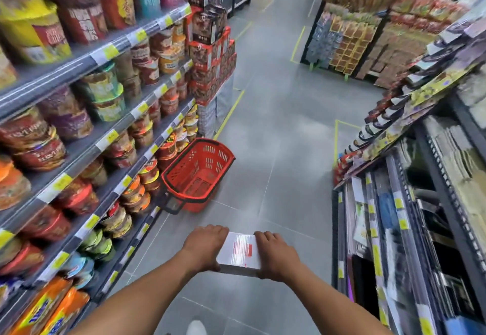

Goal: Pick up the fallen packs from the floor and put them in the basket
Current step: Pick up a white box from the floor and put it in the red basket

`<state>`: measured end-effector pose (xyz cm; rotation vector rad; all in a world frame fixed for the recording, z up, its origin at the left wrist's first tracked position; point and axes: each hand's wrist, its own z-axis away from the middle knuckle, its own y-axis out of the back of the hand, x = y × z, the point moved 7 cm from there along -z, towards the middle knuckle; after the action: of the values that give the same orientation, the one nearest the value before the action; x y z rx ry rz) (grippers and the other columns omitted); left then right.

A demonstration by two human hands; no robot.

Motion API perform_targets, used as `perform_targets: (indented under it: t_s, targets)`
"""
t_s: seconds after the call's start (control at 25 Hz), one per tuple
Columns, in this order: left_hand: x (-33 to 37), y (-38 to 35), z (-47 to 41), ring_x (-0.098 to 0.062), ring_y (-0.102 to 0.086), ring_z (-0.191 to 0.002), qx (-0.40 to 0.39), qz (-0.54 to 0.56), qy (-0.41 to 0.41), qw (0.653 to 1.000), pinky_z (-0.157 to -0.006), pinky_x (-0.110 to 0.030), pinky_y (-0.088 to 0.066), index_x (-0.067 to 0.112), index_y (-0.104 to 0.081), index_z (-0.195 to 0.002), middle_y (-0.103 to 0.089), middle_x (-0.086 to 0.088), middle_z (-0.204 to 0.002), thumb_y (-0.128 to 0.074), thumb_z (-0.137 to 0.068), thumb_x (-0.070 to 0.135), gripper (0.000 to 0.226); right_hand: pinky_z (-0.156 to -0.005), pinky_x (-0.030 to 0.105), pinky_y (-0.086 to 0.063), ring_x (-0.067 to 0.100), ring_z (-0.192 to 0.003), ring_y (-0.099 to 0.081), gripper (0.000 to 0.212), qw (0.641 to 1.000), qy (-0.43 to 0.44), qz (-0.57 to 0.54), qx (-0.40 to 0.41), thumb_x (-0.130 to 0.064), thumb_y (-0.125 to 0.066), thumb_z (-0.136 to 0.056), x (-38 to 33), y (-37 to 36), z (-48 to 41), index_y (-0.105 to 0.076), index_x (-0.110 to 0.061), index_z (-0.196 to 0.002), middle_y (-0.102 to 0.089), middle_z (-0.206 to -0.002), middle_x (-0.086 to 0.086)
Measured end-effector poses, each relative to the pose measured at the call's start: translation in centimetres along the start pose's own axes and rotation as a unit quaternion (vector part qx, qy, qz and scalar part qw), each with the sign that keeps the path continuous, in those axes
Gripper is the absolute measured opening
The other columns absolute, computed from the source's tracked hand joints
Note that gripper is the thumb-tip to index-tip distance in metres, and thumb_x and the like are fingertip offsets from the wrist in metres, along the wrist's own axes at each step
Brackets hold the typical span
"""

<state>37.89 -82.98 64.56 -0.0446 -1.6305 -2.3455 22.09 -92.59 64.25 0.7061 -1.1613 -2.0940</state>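
Both hands grip white pack (240,252) — left hand (203,246), right hand (276,254) at its ends — red basket (200,174) on floor ahead.

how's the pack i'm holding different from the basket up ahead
Colour: the white pack has red print; the red basket has black trim.
Pose: the pack is gripped in the air between the left hand and right hand; the basket stands on the floor.
Build: the pack is a closed block; the basket is an open slotted tub, seemingly empty.
Both are roughly rectangular.
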Motion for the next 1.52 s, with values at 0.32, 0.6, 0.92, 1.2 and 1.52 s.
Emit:
perform_targets:
  t_s: [0.32, 0.6, 0.92, 1.2, 1.52]
  targets:
    - [-4.5, 4.1, -8.8, -0.024, -0.059, -0.11, 0.012, -0.015, -0.021, 1.0, -0.089, -0.039, -0.048, 0.023, -0.047, -0.123, -0.061, 0.001, -0.121, -0.086, -0.061, 0.05, 0.078, -0.083, 0.044, -0.053, 0.028, -0.129, -0.045, 0.092, 1.0, -0.007, 0.005, 0.003, -0.039, -0.086, -0.069, 1.7, 5.3, -8.8, -0.034, -0.022, -0.142, -0.049, -0.138, 0.002]
    - [-6.7, 6.5, -18.6, -0.023, -0.06, -0.11, 0.011, -0.005, 0.015, 1.0, -0.088, -0.04, -0.05, 0.025, -0.047, -0.127, -0.061, 0.002, -0.123, -0.083, -0.059, 0.053, 0.082, -0.085, 0.045, -0.053, 0.025, -0.13, -0.044, 0.093, 0.999, 0.034, 0.015, -0.004, -0.042, -0.084, -0.072, 6.8, 9.5, -18.5, -0.031, -0.024, -0.146, -0.048, -0.14, 0.0]
    - [-10.8, 9.2, -26.3, -0.024, -0.058, -0.114, 0.019, 0.04, 0.12, 0.992, -0.09, -0.04, -0.048, 0.023, -0.045, -0.131, -0.06, 0.0, -0.127, -0.082, -0.06, 0.055, 0.086, -0.085, 0.045, -0.055, 0.023, -0.129, -0.045, 0.096, 0.987, 0.142, 0.066, -0.029, -0.048, -0.084, -0.069, 9.1, 15.0, -30.7, -0.03, -0.027, -0.146, -0.049, -0.14, -0.002]
    - [-16.5, 8.4, -27.4, -0.023, -0.05, -0.127, 0.039, 0.078, 0.201, 0.976, -0.103, -0.038, -0.041, 0.016, -0.033, -0.147, -0.051, -0.003, -0.141, -0.079, -0.068, 0.058, 0.1, -0.091, 0.046, -0.055, 0.022, -0.134, -0.043, 0.098, 0.966, 0.219, 0.118, -0.071, -0.047, -0.083, -0.071, 4.9, 16.9, -38.6, -0.027, -0.027, -0.15, -0.047, -0.145, -0.003]
    - [-26.0, 8.8, -27.8, -0.024, -0.048, -0.13, 0.074, 0.128, 0.287, 0.946, -0.108, -0.041, -0.04, 0.016, -0.028, -0.15, -0.048, -0.004, -0.145, -0.076, -0.069, 0.06, 0.104, -0.1, 0.048, -0.051, 0.026, -0.141, -0.035, 0.101, 0.934, 0.281, 0.195, -0.099, -0.046, -0.079, -0.077, -3.3, 19.4, -48.1, -0.02, -0.021, -0.155, -0.037, -0.152, 0.001]
